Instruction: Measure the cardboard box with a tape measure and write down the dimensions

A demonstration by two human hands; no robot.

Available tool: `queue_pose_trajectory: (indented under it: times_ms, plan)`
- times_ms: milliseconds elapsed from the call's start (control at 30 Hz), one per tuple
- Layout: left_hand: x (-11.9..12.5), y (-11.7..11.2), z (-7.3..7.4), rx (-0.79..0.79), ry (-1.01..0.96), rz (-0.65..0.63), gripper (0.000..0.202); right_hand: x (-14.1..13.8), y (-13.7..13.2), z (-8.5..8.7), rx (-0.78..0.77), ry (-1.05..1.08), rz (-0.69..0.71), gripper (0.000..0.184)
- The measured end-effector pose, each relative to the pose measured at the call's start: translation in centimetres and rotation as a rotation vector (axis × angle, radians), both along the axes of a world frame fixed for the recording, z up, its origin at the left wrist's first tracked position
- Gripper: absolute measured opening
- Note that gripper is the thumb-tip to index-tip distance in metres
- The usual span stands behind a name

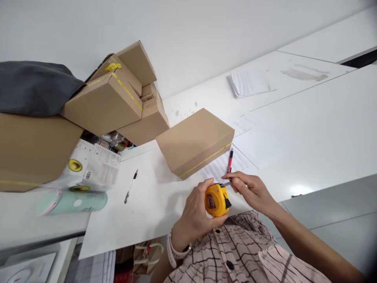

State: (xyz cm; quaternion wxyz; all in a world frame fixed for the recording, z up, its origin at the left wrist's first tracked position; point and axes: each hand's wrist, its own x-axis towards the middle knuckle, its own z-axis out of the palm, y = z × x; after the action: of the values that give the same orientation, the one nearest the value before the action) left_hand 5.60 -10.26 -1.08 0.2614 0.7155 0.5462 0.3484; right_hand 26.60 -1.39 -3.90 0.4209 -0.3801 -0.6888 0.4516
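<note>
A yellow tape measure [217, 200] with a black button sits in my left hand [196, 214], fingers and thumb wrapped round its case. My right hand [251, 192] pinches the short end of the blade [226, 183] at the top of the case. Just beyond both hands, a printed sheet [215, 169] with rows of figures lies on the white table [156, 188]. On it rests a red and black pen [230, 160]. A closed cardboard box [197, 139] with a yellow tape strip stands behind, partly over the sheet.
Several cardboard boxes [104, 104] are stacked at the back left, a dark cloth [35, 88] over some. Before them are a white carton with avocado pictures [103, 167], a mint-green bottle [85, 201] and a black-and-clear pen [131, 186]. A paper stack [250, 83] lies near the wall.
</note>
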Motion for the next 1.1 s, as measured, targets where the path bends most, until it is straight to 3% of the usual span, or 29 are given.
queue_pose_trajectory:
  times_ms: [67, 167, 233, 300, 400, 533, 633, 767, 933, 1100]
  plan:
    - [-0.3, 0.8, 1.1, 0.146, 0.028, 0.014, 0.088, -0.2, 1.1, -1.6, -0.025, -0.083, -0.094, 0.043]
    - [-1.2, 3.0, 3.2, 0.405, 0.140, 0.069, 0.075, -0.2, 4.2, -4.0, -0.052, -0.332, -0.373, 0.042]
    - [-1.9, 5.0, 4.4, 0.555, 0.233, 0.148, 0.068, -0.2, 6.1, -5.1, -0.074, -0.555, -0.420, 0.041]
    - [-2.7, 7.1, 5.1, 0.626, 0.323, 0.233, 0.064, -0.5, 7.2, -5.7, -0.069, -0.755, -0.379, 0.043]
    - [-3.6, 9.9, 4.8, 0.596, 0.415, 0.315, 0.059, -0.9, 7.7, -6.0, -0.023, -0.946, -0.293, 0.038]
    - [-4.5, 12.0, 3.0, 0.421, 0.465, 0.344, 0.055, -0.3, 7.5, -6.5, 0.093, -0.959, -0.218, 0.033]
    - [-4.9, 12.5, 2.2, 0.340, 0.501, 0.346, 0.052, 1.2, 7.3, -7.2, 0.118, -0.757, -0.201, 0.034]
    - [-5.4, 12.7, 2.3, 0.330, 0.528, 0.329, 0.053, 3.9, 6.4, -7.8, -0.004, -0.429, -0.313, 0.038]
    - [-5.6, 12.8, 2.7, 0.323, 0.538, 0.292, 0.053, 6.2, 5.1, -8.7, 0.101, -0.615, -0.317, 0.040]
    - [-5.3, 13.3, 2.6, 0.321, 0.511, 0.271, 0.052, 6.2, 4.0, -9.7, 0.186, -0.666, -0.280, 0.040]
